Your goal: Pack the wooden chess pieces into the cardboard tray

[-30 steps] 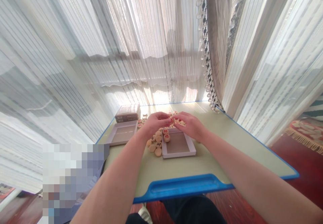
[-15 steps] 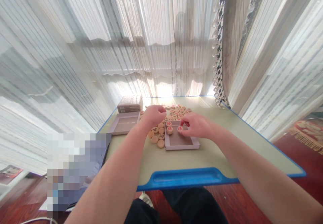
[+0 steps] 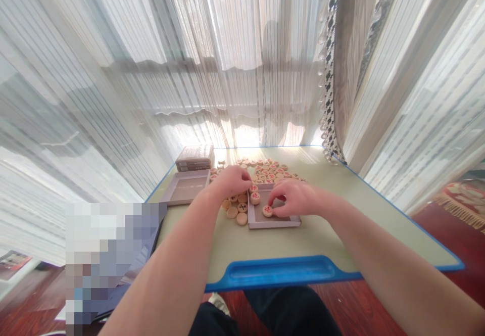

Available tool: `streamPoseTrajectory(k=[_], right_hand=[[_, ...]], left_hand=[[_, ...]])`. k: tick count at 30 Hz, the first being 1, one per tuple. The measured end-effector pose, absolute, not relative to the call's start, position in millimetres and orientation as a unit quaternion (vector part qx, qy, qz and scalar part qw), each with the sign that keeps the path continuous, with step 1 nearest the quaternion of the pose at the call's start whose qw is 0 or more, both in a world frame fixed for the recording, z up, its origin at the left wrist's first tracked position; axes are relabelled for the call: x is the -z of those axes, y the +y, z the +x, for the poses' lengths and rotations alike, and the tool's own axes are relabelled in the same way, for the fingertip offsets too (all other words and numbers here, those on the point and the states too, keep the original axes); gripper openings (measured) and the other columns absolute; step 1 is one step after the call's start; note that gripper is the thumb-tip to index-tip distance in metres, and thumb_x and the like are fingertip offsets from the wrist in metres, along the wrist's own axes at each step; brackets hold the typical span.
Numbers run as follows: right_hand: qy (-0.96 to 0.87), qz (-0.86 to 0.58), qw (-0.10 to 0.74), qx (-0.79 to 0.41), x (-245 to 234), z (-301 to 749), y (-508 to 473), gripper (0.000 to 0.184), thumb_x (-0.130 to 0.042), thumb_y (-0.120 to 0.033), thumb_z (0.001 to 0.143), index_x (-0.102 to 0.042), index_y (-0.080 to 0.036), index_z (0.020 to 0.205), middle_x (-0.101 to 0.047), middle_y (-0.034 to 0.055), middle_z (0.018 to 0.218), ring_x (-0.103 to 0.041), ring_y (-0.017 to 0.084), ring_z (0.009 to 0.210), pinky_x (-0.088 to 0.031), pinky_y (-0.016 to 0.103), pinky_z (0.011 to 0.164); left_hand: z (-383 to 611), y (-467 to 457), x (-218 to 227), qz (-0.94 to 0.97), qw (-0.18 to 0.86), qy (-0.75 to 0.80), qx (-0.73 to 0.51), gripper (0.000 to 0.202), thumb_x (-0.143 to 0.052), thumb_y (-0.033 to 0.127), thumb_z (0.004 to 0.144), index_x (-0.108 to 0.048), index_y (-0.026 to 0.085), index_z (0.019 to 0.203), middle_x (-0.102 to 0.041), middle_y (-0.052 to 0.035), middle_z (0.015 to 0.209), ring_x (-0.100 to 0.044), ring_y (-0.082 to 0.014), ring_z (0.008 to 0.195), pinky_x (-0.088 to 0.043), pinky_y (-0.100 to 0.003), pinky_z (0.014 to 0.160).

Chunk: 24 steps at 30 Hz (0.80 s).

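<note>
My right hand is over the shallow open box, its thumb and fingers closed on a round xiangqi piece with a red character. That piece is low inside the box. Two more red-marked pieces sit along the box's left wall. My left hand is at the box's far left corner, fingers curled together beside the upper of these two. What its fingertips hold, if anything, is hidden. Left of the box lie loose xiangqi pieces, some blank side up, one with a black mark.
Many more pieces are spread beyond the box. A second shallow tray lies at the left, with a packaged box behind it. The table has a blue rim and a front trough. Sheer curtains hang behind.
My right hand has moved nearer to me inside the box, carrying the red-marked piece. My left hand has come down and slightly right to the box's far left corner.
</note>
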State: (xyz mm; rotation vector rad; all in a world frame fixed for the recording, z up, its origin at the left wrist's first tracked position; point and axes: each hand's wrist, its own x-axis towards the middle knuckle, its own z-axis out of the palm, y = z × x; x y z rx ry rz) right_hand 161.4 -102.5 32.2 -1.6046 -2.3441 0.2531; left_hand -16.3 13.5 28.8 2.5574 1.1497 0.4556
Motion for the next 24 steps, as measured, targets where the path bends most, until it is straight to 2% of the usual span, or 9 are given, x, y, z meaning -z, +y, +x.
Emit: streamPoseTrajectory(k=[6, 11, 24], right_hand=[[-0.823, -0.538, 0.16, -0.079, -28, 155, -101, 0.014, -0.062, -0.032, 0.069, -0.071, -0.023, 0.075, -0.06, -0.0004, 0.067, -0.051, 0.012, 0.067, -0.036, 0.023, 0.059], [-0.832, -0.524, 0.171, -0.068, -26, 150, -102, 0.014, -0.062, -0.033, 0.072, -0.071, -0.022, 0.073, -0.06, -0.0001, 0.067, -0.051, 0.012, 0.066, -0.034, 0.023, 0.059], [-0.839, -0.515, 0.169, -0.045, -24, 147, -102, 0.016, -0.06, -0.033, 0.074, -0.067, -0.02, 0.067, -0.061, -0.0002, 0.068, -0.052, 0.012, 0.066, -0.035, 0.024, 0.061]], left_hand=[[-16, 12, -30, 0.9, 0.142, 0.384, -0.149, 0.026, -0.048, 0.029, 0.065, -0.071, 0.018, 0.07, -0.067, -0.0013, 0.068, -0.056, -0.0145, 0.063, -0.04, -0.023, 0.055], [-15, 9, -31, 0.898, 0.141, 0.388, -0.149, 0.024, -0.048, 0.029, 0.064, -0.068, 0.016, 0.064, -0.06, -0.0006, 0.056, -0.053, -0.013, 0.056, -0.036, -0.023, 0.05], [-13, 7, -31, 0.896, 0.142, 0.394, -0.147, 0.022, -0.047, 0.028, 0.062, -0.063, 0.014, 0.054, -0.047, 0.0014, 0.045, -0.042, -0.0105, 0.048, -0.029, -0.024, 0.045]])
